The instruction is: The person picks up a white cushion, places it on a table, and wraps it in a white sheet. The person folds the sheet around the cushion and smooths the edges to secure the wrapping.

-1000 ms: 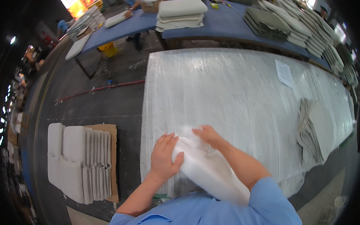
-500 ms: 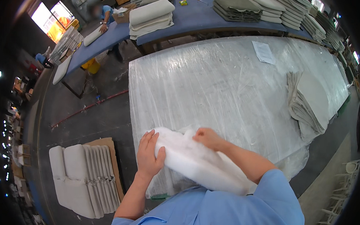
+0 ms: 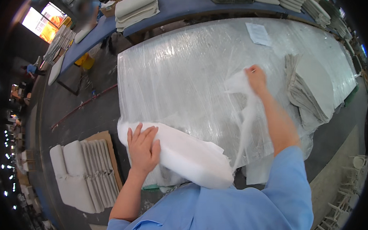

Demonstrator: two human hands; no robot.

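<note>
A long, thick white cushion-like pad (image 3: 186, 150), wrapped in fluffy white wadding, lies close to my body at the front edge of the plastic-covered stack. My left hand (image 3: 143, 150) presses on its left part, palm down and fingers stretched out. Farther forward and to the right, my right hand (image 3: 256, 80) is raised with its fingers closed on a thin, torn strip of white wadding (image 3: 247, 111). This strip trails down toward the pad's right end. Whether it is still joined there I cannot tell.
The wide stack under clear plastic film (image 3: 173, 81) carries a paper sheet (image 3: 258, 34) and a pile of grey fabric pieces (image 3: 312, 85). Grey cushions (image 3: 79, 172) stand in a row at left. Beyond is a blue table (image 3: 176, 7); another person is at the far left.
My right hand has swung forward and to the right, drawing the wadding strip away from the pad. My left hand stays on the pad, and the view has shifted.
</note>
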